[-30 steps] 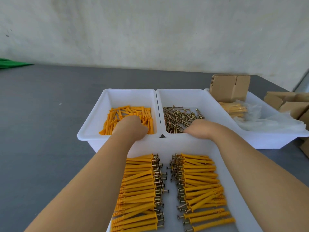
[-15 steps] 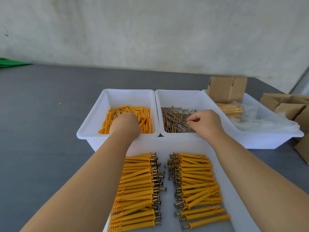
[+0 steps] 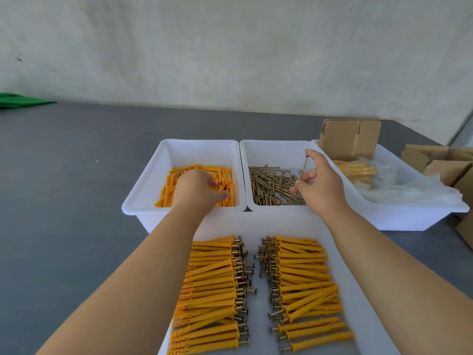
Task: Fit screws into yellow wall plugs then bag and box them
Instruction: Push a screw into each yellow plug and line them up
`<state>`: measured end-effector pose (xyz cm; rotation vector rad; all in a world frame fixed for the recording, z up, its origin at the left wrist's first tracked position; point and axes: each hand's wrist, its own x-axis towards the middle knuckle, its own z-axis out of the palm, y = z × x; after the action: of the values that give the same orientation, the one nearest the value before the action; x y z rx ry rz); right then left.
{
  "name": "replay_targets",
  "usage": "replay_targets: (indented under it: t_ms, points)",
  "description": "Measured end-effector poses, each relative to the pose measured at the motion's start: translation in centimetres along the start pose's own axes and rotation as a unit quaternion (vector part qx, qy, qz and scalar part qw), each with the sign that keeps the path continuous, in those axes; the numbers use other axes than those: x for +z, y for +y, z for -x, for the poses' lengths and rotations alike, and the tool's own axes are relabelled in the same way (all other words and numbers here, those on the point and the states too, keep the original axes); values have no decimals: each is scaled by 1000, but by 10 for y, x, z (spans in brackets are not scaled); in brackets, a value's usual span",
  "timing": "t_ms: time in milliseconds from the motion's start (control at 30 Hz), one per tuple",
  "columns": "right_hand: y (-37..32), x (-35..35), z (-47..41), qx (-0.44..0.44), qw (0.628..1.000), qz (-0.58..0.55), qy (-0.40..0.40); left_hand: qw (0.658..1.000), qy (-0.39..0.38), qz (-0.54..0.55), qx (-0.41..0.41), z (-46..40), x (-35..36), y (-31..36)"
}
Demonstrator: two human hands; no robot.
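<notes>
While two rows of fitted plugs (image 3: 256,293) already fill the near tray (image 3: 358,290), assembly isn't finished: loose plugs (image 3: 176,180) are left in the left bin (image 3: 143,201) and loose screws (image 3: 271,183) in the middle bin (image 3: 271,147), both bins butted against the tray's far edge. I'd put it mid-assembly, well along.

Bagging looks barely started. The right bin (image 3: 409,219) holds a bagged bundle (image 3: 355,170) and loose clear bags (image 3: 409,188), with a folded carton (image 3: 350,139) standing at its far end. More cartons (image 3: 440,162) sit at the tabletop's right edge. Can't see anything boxed.

Grip state:
- Right hand (image 3: 322,185): pinching one screw (image 3: 302,170) between thumb and fingertips, head up, lifted clear of the pile.
- Left hand (image 3: 197,188): down in the plug pile, fingers curled. Can't tell whether it has one; fingertips are hidden among the plugs.

Change from half a second ago: the right hand was flat on the screw pile picking; now it has come up with a single screw. The left hand has stayed in the plug bin, shifted slightly right. Tray rows unchanged.
</notes>
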<state>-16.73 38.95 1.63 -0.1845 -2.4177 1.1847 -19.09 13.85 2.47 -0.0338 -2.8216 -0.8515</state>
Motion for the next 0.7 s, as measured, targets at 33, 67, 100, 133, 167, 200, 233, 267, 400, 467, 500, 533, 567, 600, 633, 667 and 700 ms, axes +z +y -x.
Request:
replay_targets:
  t_ms: [33, 67, 100, 133, 167, 200, 233, 267, 400, 467, 500, 533, 567, 600, 633, 667, 700]
  points:
    - [-1, 0, 1, -2, 1000, -6, 4, 999, 17, 31, 10, 1, 0, 0]
    - [-2, -1, 2, -6, 1000, -18, 11, 997, 40, 62, 28, 2, 0, 2]
    - [-4, -1, 3, -14, 999, -35, 21, 992, 68, 95, 53, 3, 0, 4]
    - [-7, -1, 4, -28, 998, -56, 32, 983, 100, 131, 86, 6, -1, 7]
    - [-9, -1, 4, -45, 995, -78, 41, 970, 133, 167, 120, 9, -1, 12]
    - [-13, -1, 5, -57, 992, -105, 48, 954, 165, 199, 149, 14, -3, 19]
    - [-17, -1, 5, -57, 987, -142, 49, 939, 192, 232, 168, 19, -4, 26]
    - [-21, -1, 6, -43, 980, -190, 41, 924, 203, 271, 176, 23, -4, 33]
    - [-35, -2, 9, 45, 926, -375, -26, 900, 18, 401, 170, 38, 2, 56]
    - [-37, -2, 10, 52, 917, -394, -35, 899, -104, 400, 147, 41, 12, 56]
    - [-38, -2, 11, 48, 919, -389, -34, 897, -141, 397, 133, 41, 15, 54]
    - [-39, -2, 12, 40, 925, -377, -32, 894, -165, 400, 121, 41, 17, 53]
    - [-40, -1, 13, 28, 932, -361, -31, 885, -182, 412, 114, 41, 17, 52]
    - [-41, -1, 14, 12, 939, -343, -29, 873, -197, 434, 108, 40, 17, 51]
    - [-41, 0, 15, -5, 945, -324, -29, 858, -212, 456, 104, 40, 16, 51]
    - [-41, 1, 16, -23, 951, -307, -31, 847, -223, 471, 105, 39, 15, 51]
    - [-42, 1, 17, -39, 956, -290, -36, 841, -230, 477, 110, 40, 15, 50]
